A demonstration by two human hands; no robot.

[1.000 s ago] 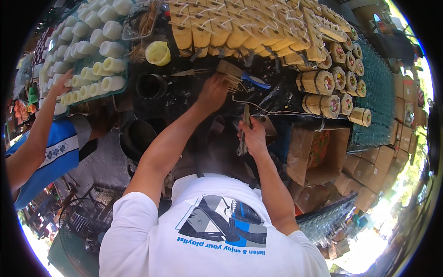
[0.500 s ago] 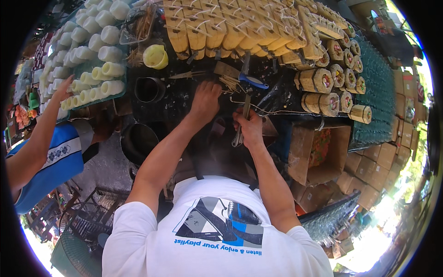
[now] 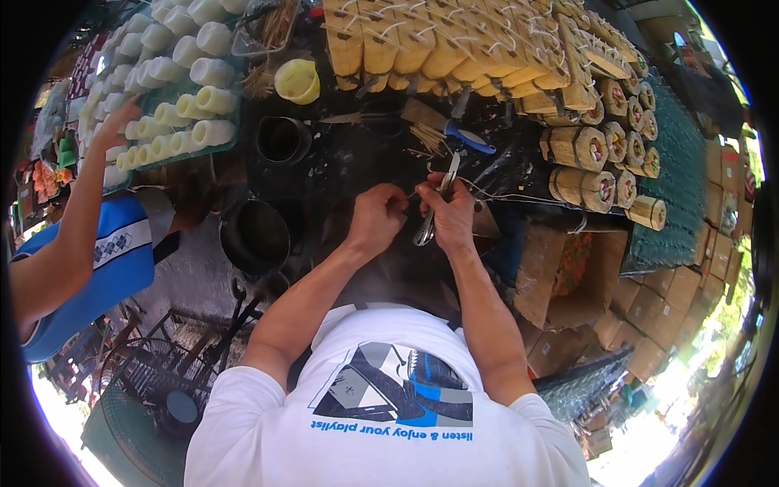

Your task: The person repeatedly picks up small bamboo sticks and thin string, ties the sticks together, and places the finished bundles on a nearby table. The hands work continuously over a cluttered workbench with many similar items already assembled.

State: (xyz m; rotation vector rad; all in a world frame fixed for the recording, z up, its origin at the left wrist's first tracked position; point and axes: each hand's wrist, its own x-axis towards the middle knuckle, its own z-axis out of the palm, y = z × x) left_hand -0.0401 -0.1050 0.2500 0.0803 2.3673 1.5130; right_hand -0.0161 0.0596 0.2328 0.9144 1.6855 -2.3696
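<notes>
My right hand (image 3: 449, 213) is closed round a silver, slim-bodied cutter knife (image 3: 423, 230), its tip pointing away from me. Beside it, my left hand (image 3: 378, 216) has its fingertips pinched together, with what looks like a thin stick (image 3: 413, 195) running between the two hands. Most of that piece is hidden by the fingers. Just beyond the hands, a small pile of thin wooden sticks (image 3: 425, 140) lies on the dark tabletop (image 3: 349, 162). A blue-handled tool (image 3: 471, 137) rests next to the pile.
Rows of tan blocks with white strings (image 3: 438, 40) fill the far side; filled tan cylinders (image 3: 574, 146) lie right. A dark pitcher (image 3: 282, 140) and yellow cup (image 3: 298, 81) stand left, near whitish cups (image 3: 213, 73). Another person's arm (image 3: 73, 235) reaches there. An open carton (image 3: 531, 272) sits right.
My left hand has come back from the stick pile and now sits pinched beside my right hand. The right hand has tilted the cutter knife, and the whole view has shifted slightly.
</notes>
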